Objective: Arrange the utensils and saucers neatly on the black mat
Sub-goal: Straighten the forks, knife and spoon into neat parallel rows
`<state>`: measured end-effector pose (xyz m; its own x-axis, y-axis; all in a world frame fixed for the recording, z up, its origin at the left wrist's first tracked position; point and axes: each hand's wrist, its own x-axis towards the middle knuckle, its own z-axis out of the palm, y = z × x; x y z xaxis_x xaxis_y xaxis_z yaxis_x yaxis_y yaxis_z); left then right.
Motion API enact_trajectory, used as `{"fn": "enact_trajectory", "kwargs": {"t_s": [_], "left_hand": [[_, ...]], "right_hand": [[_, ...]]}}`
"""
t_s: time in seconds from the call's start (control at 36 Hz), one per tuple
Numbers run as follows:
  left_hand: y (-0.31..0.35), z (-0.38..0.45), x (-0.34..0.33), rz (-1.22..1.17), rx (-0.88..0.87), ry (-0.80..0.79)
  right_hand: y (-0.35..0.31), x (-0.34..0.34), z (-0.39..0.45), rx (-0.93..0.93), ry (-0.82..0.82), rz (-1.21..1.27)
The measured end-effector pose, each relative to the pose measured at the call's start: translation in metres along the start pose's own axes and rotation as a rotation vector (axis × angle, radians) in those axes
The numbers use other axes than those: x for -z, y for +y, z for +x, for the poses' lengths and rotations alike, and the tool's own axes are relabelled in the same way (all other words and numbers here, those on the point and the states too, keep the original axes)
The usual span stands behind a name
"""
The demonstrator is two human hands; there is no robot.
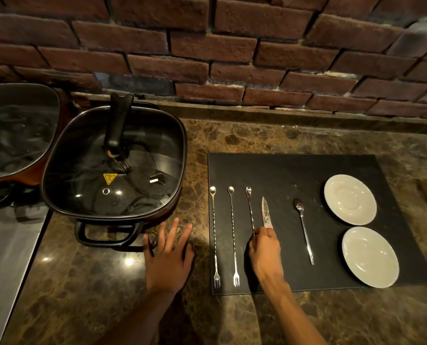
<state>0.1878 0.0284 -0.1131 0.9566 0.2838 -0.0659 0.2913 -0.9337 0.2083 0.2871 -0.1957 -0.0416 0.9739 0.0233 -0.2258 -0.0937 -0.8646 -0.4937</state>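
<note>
- Black mat on marble counter: three twisted bar spoons, teaspoon, two white saucers at right.
- Right hand: fingers closed around knife handle, beside third bar spoon.
- Left hand: spread flat, holding nothing, on counter.

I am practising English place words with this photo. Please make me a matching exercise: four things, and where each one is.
Things:
1. knife
2. left hand
3. short spoon
4. pan

Places:
a. flat on the stone counter
b. alone, between the knife and the saucers
c. left of the mat
d. in the right hand

Pairs: 1-d, 2-a, 3-b, 4-c
</note>
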Motion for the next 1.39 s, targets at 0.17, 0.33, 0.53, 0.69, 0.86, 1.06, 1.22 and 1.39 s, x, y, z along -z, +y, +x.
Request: {"fn": "enact_trajectory", "kwargs": {"t_s": [0.17,0.33,0.53,0.69,0.86,1.06,1.22,1.39], "left_hand": [[0.001,0.000,0.002,0.004,0.014,-0.005],[0.002,0.000,0.003,0.008,0.016,-0.006],[0.002,0.000,0.002,0.007,0.019,0.002],[0.002,0.000,0.003,0.006,0.022,-0.005],[0.000,0.001,0.001,0.002,0.019,-0.007],[-0.003,0.001,-0.005,0.015,0.015,-0.013],[-0.003,0.001,-0.004,0.021,0.009,0.001],[0.001,0.001,0.001,0.020,0.008,-0.006]], "right_hand": [[0.000,0.007,0.000,0.020,0.012,-0.014],[0.018,0.017,-0.005,0.005,0.095,0.032],[0.035,0.026,-0.004,-0.054,0.168,0.010],[0.045,0.035,0.002,-0.056,0.141,-0.090],[0.051,0.040,0.006,-0.087,0.095,-0.099],[0.056,0.050,0.013,-0.239,0.095,0.005],[0.060,0.056,0.017,-0.180,0.120,0.001],[0.055,0.045,0.009,-0.110,0.087,0.011]]}}
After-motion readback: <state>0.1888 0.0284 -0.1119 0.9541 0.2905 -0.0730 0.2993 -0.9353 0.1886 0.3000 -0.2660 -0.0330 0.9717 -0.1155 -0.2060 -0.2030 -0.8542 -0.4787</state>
